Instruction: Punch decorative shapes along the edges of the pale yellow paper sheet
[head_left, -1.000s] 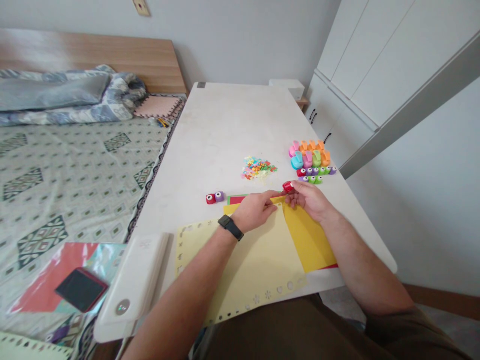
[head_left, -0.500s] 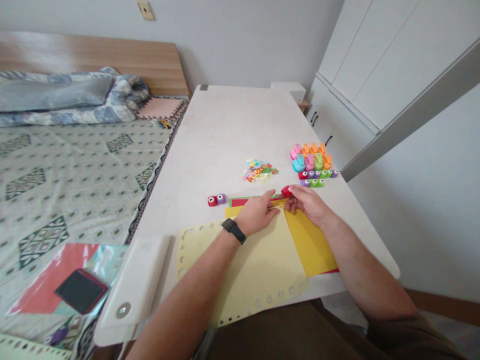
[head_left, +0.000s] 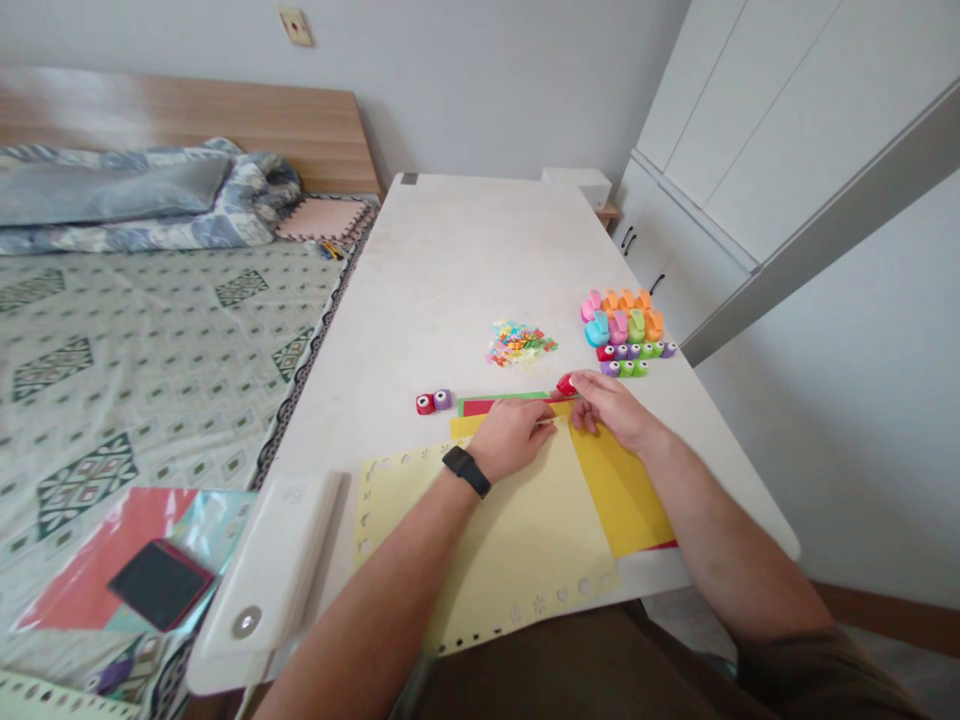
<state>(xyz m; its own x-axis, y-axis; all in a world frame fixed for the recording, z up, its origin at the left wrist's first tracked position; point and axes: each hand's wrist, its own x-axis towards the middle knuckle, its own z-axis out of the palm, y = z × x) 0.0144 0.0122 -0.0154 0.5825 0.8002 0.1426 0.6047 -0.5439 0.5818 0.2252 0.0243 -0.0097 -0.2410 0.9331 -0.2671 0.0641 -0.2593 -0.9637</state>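
Note:
A small red paper punch [head_left: 566,384] is in my right hand [head_left: 609,405], held between thumb and fingers just past the far edge of the paper. My left hand [head_left: 514,435], with a black watch on its wrist, pinches the far edge of the pale yellow paper [head_left: 517,540] near its right corner. Punched shapes such as flowers and hearts run along the borders of this sheet. Under it lie a deeper yellow sheet [head_left: 630,490], a red sheet [head_left: 480,407] and a green one, mostly covered.
Colourful paper cut-outs [head_left: 519,343] lie in a pile beyond my hands. Several larger punches [head_left: 619,325] and small punches [head_left: 622,352] stand in rows at the right. Two small punches [head_left: 433,401] sit at the left. A white device [head_left: 270,570] lies at the table's left edge, beside the bed.
The left index finger, stretched toward the punch before, has drawn back to the paper's edge. The red punch has shifted slightly left in my right hand.

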